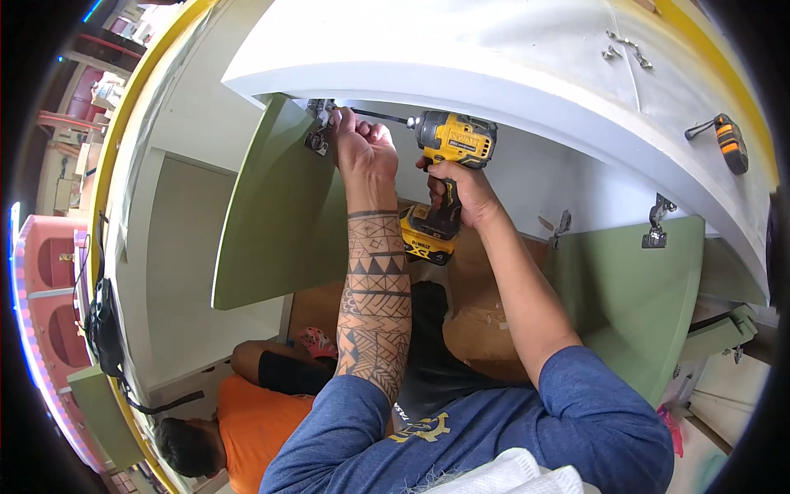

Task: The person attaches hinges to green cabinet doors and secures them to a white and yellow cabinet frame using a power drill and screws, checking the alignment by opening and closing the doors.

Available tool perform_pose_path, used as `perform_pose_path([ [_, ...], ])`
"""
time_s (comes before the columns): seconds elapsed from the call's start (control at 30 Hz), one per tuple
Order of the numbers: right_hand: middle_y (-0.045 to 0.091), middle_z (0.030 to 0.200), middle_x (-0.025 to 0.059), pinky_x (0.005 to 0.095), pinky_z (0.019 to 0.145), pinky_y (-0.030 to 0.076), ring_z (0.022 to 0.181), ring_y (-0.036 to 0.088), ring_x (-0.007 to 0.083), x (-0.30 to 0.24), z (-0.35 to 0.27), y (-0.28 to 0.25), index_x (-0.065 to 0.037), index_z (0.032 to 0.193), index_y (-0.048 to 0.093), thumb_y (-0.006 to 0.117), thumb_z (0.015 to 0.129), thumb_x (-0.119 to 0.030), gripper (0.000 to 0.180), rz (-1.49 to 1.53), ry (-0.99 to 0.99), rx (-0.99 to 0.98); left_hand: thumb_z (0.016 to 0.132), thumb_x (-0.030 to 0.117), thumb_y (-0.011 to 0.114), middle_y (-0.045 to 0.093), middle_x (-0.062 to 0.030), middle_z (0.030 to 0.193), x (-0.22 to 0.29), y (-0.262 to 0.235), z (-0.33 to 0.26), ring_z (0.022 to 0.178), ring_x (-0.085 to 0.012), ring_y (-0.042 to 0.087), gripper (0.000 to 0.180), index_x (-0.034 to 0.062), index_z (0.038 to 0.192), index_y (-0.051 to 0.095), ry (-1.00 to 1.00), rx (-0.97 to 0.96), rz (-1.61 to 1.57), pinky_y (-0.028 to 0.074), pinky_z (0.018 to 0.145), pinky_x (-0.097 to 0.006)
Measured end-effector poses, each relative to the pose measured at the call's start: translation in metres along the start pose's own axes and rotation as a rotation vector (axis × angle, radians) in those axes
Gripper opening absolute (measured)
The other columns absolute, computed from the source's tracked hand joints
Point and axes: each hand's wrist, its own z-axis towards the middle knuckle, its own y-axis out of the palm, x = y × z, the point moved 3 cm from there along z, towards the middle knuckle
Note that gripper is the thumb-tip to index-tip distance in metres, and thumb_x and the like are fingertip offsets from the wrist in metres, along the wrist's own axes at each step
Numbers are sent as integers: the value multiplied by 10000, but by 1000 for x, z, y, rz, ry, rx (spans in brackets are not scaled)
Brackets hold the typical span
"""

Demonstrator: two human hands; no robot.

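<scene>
My right hand (465, 193) grips the black handle of a yellow and black cordless impact driver (461, 138). A long thin driver bit (374, 116) runs left from its nose to a metal hinge (321, 111) under the white cabinet edge. At the bit's far end, my left hand (364, 152) pinches with bent fingers beside the hinge; what lies between the fingertips is hidden. A green cabinet door (280, 214) hangs by that hinge, swung out just left of my tattooed forearm.
Another green door (629, 288) stands out on the right, with a hinge (656, 222) at its top. On the white top (527, 37) lie loose hinge parts (632, 49) and an orange and black hand tool (730, 144). A person in an orange shirt (259, 428) is close by at lower left.
</scene>
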Motion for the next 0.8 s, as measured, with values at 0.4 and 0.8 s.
perform_pose_path([
  [0.4, 527, 654, -14, 284, 515, 464, 555, 531, 110, -2, 3, -8, -69, 1009, 672, 684, 887, -185, 169, -36, -39, -31, 1061, 183, 603, 430, 59, 893, -2, -4, -19, 662, -54, 352, 279, 157, 1339, 590, -32, 8, 166, 323, 603, -238],
  [0.8, 567, 672, -11, 293, 518, 481, 561, 569, 123, -2, 3, -9, -77, 1014, 676, 695, 904, -196, 163, -70, -39, 9, 887, -94, 479, 562, -53, 1004, -15, -16, -54, 789, -117, 516, 320, 10, 1185, 533, -99, -69, 94, 471, 699, -249],
])
